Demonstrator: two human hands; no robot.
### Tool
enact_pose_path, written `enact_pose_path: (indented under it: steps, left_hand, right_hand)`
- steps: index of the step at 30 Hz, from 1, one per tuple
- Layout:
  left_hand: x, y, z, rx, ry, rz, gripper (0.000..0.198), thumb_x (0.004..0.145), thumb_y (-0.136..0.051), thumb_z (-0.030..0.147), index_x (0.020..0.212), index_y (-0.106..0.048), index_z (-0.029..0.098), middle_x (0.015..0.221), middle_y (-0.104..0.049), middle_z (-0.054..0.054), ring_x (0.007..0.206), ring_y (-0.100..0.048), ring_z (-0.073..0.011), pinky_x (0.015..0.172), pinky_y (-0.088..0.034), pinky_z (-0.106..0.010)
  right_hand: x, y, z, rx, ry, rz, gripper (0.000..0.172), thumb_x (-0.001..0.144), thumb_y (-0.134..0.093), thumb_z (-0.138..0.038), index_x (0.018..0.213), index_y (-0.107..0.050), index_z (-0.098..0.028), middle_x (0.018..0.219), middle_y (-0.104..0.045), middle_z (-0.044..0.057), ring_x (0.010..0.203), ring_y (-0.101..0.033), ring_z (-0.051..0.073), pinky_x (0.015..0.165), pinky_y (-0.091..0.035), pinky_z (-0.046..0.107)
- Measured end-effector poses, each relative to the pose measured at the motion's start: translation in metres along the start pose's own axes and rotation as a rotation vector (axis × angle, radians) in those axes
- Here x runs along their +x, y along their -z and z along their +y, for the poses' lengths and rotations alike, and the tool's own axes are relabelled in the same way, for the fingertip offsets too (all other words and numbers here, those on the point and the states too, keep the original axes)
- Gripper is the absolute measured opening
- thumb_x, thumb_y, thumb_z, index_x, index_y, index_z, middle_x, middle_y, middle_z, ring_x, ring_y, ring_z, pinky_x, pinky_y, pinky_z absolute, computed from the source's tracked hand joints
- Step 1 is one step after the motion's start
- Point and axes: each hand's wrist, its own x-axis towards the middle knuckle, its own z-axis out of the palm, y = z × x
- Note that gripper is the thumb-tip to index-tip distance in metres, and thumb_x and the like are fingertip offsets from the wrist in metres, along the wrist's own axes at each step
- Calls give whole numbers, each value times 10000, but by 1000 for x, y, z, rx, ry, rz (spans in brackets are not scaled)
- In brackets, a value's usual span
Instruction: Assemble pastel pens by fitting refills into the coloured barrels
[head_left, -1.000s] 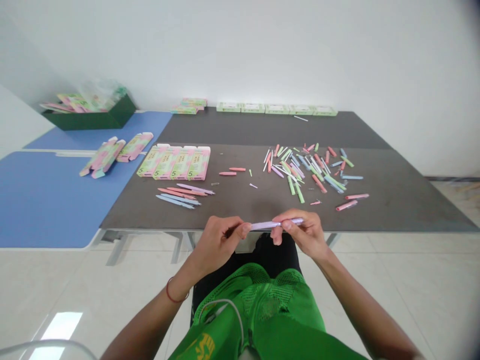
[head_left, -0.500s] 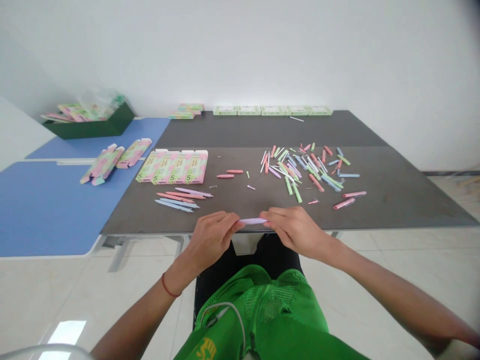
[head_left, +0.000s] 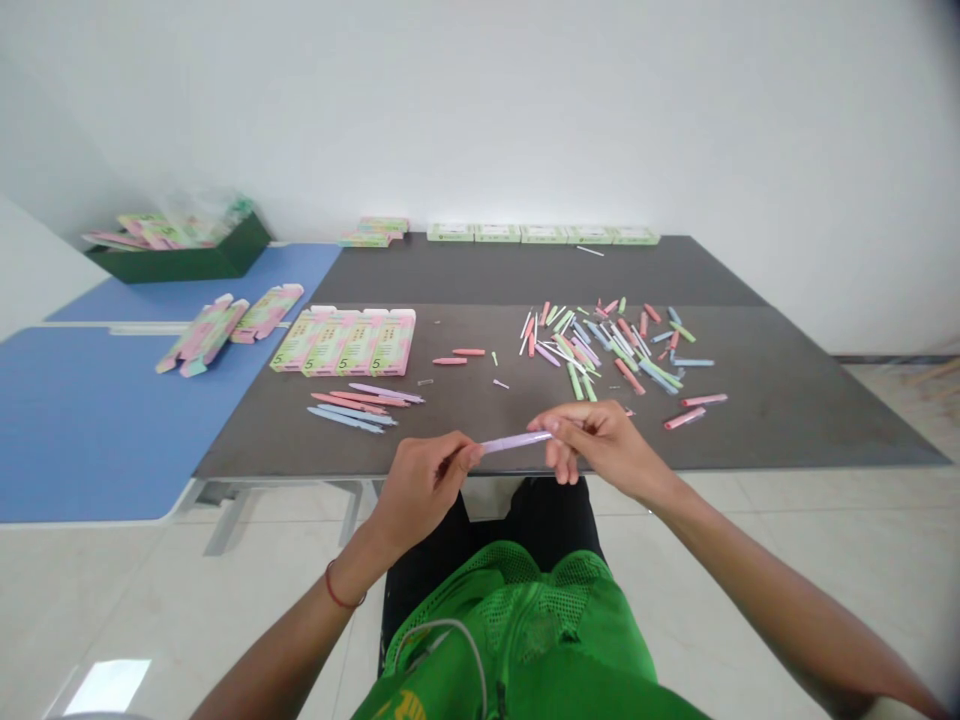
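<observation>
A light purple pen point(head_left: 514, 442) is held between my two hands above the table's front edge. My left hand point(head_left: 429, 487) pinches its left end. The fingertips of my right hand point(head_left: 596, 443) close on its right end, the lower fingers curled beneath. Left of the hands lies a row of finished-looking pens point(head_left: 360, 405) in purple, red and blue. Two red pen barrel parts point(head_left: 460, 356) lie beyond my hands, with a small purple piece point(head_left: 501, 384) close by. A scattered heap of coloured pen parts and white refills point(head_left: 600, 345) spreads past my right hand.
Several pink-green cartons point(head_left: 345, 342) stand in a row at the left of the dark table point(head_left: 450, 280). Flattened cartons point(head_left: 202, 333) lie on the blue table point(head_left: 75, 420), near a green box point(head_left: 180, 262) of packaging. Pale green boxes point(head_left: 544, 234) line the back edge.
My right hand has shifted slightly right along the pen, its lower fingers dropping, and more of the pen shows. The pen now tilts up toward the right.
</observation>
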Motion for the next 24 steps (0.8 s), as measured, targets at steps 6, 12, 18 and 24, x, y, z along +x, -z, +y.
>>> enact_pose_path:
  steps: [6, 12, 18, 24]
  left_hand:
    - [5, 3, -2, 74, -53, 36, 357, 1072, -480, 367, 821, -647, 176, 613, -572, 40, 549, -518, -106, 611, -337, -243]
    - [8, 4, -7, 134, -81, 48, 345, 1077, -479, 376, 847, -644, 179, 636, -586, 34, 568, -535, -112, 624, -349, -248]
    - [10, 2, -12, 184, -92, 50, 344, 1080, -477, 384, 860, -644, 179, 649, -583, 29, 576, -520, -117, 621, -340, -262]
    - [11, 5, -14, 192, -86, 55, 334, 1080, -477, 385, 867, -640, 185, 653, -583, 30, 584, -519, -118, 627, -339, -269]
  right_hand:
    - [7, -2, 1, 127, 7, 18, 446, 798, -871, -405, 1164, -739, -186, 999, -806, 90, 799, -800, 211, 697, -689, 347]
    - [15, -3, 5, 173, -15, 27, 467, 708, -943, -317, 1099, -732, -174, 931, -791, 50, 779, -785, 176, 699, -681, 288]
    - [22, -3, 11, 198, -67, -12, 334, 854, -813, -446, 989, -712, -157, 774, -760, 40, 630, -751, 153, 578, -654, 261]
    - [27, -2, 16, 231, -137, -60, 395, 866, -795, -485, 1081, -697, -168, 827, -777, 59, 613, -747, 160, 534, -642, 267]
